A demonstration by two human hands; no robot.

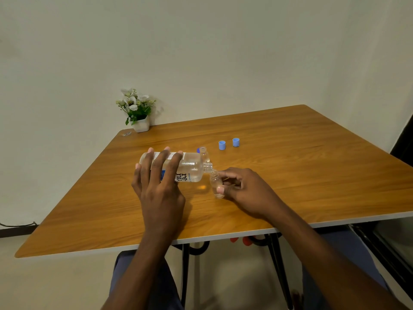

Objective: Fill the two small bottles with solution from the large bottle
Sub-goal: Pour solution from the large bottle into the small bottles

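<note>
My left hand [157, 182] grips the large clear bottle [190, 167], which lies tipped almost flat with its open neck pointing right. The neck meets the mouth of a small clear bottle [216, 183] that my right hand [243, 191] holds upright on the table [290, 175], thumb and fingers around its body. A second small clear bottle [203, 153] stands uncapped just behind the large bottle. Two light blue caps [222, 145] [236, 142] sit further back on the table. A darker blue cap [198, 150] peeks out beside the second small bottle.
A white pot of white flowers [137, 113] stands at the table's far left corner, against the wall. The table's near edge runs just above my knees. A dark frame [400, 253] stands to the right of the table.
</note>
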